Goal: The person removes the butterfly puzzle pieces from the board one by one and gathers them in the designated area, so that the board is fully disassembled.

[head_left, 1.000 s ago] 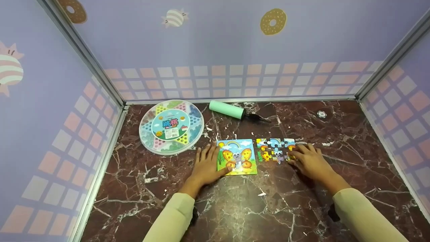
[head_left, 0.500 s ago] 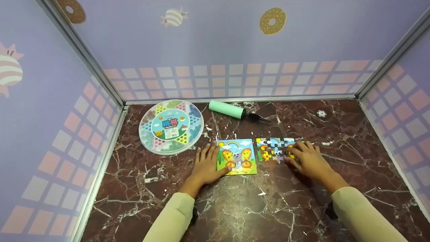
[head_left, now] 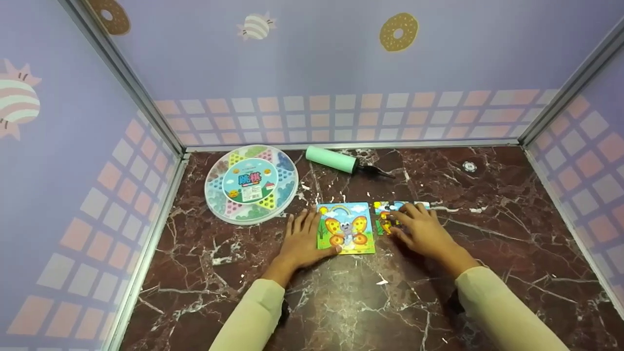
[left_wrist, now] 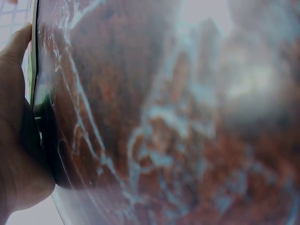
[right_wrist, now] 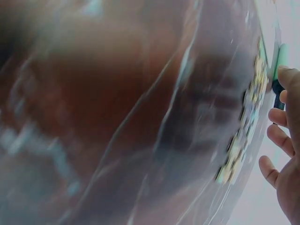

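A square butterfly picture board [head_left: 347,228] lies flat on the marble surface. My left hand [head_left: 301,243] rests at its left side, fingers straight and spread, thumb on the board's lower edge. To the right of the board are joined jigsaw pieces [head_left: 384,208], forming part of a similar picture. My right hand [head_left: 425,235] hovers over these pieces with loosely bent fingers and hides most of them. In the right wrist view, the fingers [right_wrist: 280,136] are spread and hold nothing, apart from the row of jigsaw pieces [right_wrist: 243,119].
A round Chinese checkers box [head_left: 251,184] lies at the back left. Behind the board is a mint-green hand pump [head_left: 331,160] with a black nozzle. A small round chip [head_left: 469,166] lies at the back right. Purple walls [head_left: 317,63] close off the back and sides.
My right hand has moved left from the right edge of the jigsaw pieces to over their middle, covering more of them. The left hand stays on the board.
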Demonstrator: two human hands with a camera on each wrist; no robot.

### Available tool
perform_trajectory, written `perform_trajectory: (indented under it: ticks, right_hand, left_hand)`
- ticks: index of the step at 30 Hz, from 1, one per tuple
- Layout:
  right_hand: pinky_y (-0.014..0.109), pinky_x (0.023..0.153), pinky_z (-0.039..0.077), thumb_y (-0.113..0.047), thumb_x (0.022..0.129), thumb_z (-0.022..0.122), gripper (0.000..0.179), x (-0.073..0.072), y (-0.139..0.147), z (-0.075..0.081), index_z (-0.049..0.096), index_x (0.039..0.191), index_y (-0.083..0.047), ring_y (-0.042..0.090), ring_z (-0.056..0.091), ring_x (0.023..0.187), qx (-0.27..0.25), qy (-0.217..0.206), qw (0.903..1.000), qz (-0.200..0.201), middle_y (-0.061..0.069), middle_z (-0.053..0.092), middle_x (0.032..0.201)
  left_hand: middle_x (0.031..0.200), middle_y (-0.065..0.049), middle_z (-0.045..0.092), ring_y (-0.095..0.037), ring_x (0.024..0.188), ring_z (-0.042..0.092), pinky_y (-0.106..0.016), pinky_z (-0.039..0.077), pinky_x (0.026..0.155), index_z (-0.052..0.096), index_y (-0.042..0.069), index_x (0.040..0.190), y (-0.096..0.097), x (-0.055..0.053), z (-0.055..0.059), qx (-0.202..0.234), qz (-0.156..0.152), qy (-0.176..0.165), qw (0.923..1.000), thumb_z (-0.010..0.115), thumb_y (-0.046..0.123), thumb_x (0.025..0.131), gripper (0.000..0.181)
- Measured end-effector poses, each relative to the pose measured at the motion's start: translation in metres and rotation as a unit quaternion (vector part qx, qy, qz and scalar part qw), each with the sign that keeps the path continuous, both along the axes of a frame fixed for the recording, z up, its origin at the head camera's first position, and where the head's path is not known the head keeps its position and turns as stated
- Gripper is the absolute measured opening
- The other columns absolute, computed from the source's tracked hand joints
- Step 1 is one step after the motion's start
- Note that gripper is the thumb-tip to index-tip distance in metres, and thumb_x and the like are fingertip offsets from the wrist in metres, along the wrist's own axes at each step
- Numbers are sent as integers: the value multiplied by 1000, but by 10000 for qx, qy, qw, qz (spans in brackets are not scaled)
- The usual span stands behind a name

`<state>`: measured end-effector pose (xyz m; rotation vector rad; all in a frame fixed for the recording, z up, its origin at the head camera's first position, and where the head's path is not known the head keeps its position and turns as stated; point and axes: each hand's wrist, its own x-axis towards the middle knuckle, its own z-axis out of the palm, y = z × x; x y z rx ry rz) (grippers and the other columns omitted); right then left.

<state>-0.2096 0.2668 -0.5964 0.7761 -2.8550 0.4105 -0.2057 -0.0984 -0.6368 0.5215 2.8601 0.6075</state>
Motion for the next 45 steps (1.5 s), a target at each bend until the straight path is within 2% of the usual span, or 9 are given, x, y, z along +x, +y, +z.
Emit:
perform_trajectory:
  ticks: [8, 12, 17, 26, 32, 41, 45]
  right_hand:
    - [75, 100, 50, -39, 106, 75, 45, -4, -38, 6, 72, 145, -15, 40, 60, 122, -7, -111, 9995, 310, 13, 67, 132]
    - [75, 99, 50, -40, 106, 75, 45, -5, -57, 8, 73, 143, -14, 39, 59, 122, 34, -121, 9986, 506, 14, 68, 133]
    - [68, 95, 51, -42, 105, 76, 44, -3, -79, 8, 75, 139, -15, 37, 58, 120, 54, -214, 9971, 732, 12, 67, 132]
    - [68, 94, 54, -42, 104, 76, 36, 2, -107, 3, 77, 131, -18, 33, 56, 113, 146, -210, 9947, 999, 9, 63, 123]
    - [58, 91, 53, -42, 106, 74, 33, 6, -121, 2, 77, 130, -21, 32, 56, 113, 171, -480, 9931, 1056, 8, 63, 127]
    - [57, 85, 51, -20, 105, 72, 28, 8, -133, 1, 76, 133, -18, 32, 55, 111, 178, -733, 9914, 1070, 9, 61, 128]
    - [61, 89, 53, -16, 104, 71, 31, 9, -137, 3, 75, 134, -15, 34, 55, 114, 204, -837, 9905, 1072, 10, 61, 129]
  left_hand:
    - [189, -8, 4, -36, 175, 8, -61, -4, 140, 14, 12, 179, 1, -1, -1, -110, 35, 33, 9999, 61, 90, 89, 129]
    - [189, -8, 3, -35, 175, 7, -61, -5, 140, 12, 13, 180, 1, 0, 0, -140, 23, -22, 9999, 63, 91, 88, 131]
    - [189, -8, 3, -36, 175, 8, -61, -4, 140, 12, 12, 180, 1, 0, 0, -183, 9, 18, 9998, 63, 92, 86, 133]
    - [189, -9, 7, -37, 174, 11, -62, -2, 140, 16, 12, 179, 0, 0, -3, -90, 45, 121, 9999, 67, 92, 83, 135]
    - [189, -9, 7, -37, 175, 10, -63, -2, 140, 16, 12, 179, 1, 0, -2, -89, 17, 149, 9998, 67, 93, 83, 135]
    - [189, -9, 7, -38, 174, 11, -63, 0, 140, 17, 11, 179, 1, 0, -3, -72, 3, 169, 9998, 67, 92, 84, 134]
    - [189, -9, 5, -37, 175, 10, -62, -1, 140, 15, 12, 179, 0, 0, -2, -79, -11, 111, 9999, 67, 92, 83, 135]
